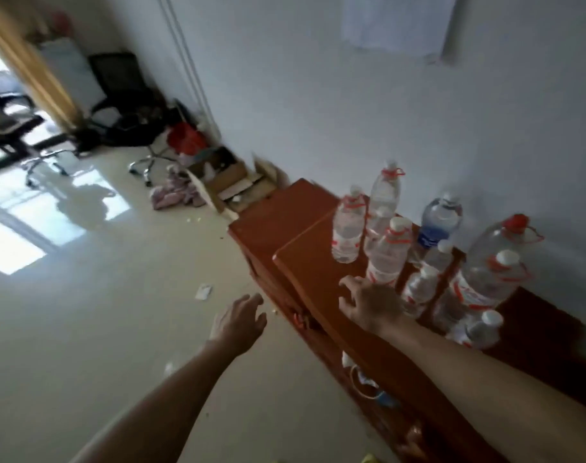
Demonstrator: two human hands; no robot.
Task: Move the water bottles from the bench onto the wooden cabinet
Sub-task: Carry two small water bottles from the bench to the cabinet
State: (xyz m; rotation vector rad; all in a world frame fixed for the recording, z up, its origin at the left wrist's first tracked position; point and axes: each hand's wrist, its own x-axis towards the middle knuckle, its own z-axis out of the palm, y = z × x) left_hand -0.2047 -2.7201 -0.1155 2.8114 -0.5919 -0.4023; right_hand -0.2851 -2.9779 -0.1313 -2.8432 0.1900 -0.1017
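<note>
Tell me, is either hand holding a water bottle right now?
No, the left hand is open over the floor and the right hand is spread open over the wooden cabinet beside the water bottles, gripping nothing.

Daylight's glaring hard off the floor (84, 295) left of the wooden cabinet (305, 235); whole shot's looking soft, smeary, edges bending.

Untidy office room: swivel chairs (124, 95), wooden cabinet (305, 248).

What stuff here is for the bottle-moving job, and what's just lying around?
For the job: water bottles, wooden cabinet, right hand, left hand.
Just lying about: office chair, cardboard box, purple cloth, red bag, paper scrap.
</note>
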